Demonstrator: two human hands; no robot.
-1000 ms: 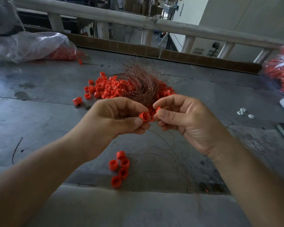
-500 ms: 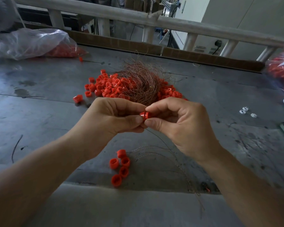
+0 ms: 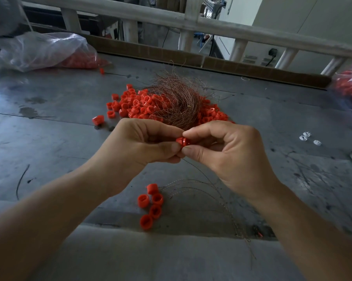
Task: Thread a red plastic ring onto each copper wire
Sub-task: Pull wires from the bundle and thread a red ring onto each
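Head view: both hands meet above the grey table, fingertips pressed together around one red ring. The right hand pinches the ring between forefinger and thumb, its other fingers curled under. The left hand is curled too, its thumb and forefinger closing on the ring's left side. A thin copper wire runs down and to the right from just under the fingertips toward the table; whether its end is already through the ring is hidden by the fingers.

Behind the hands lies a tangled bundle of copper wires, resting on a heap of loose red rings. One ring sits apart at the heap's left edge. Nearer the person, below the hands, five rings lie in a small cluster, with several fine wires fanning out to the right from them.

A clear plastic bag with red pieces inside lies at the far left. Another bag of red pieces is blurred at the right edge. A few small white pieces lie on the table to the right. A pale railing runs behind the table.
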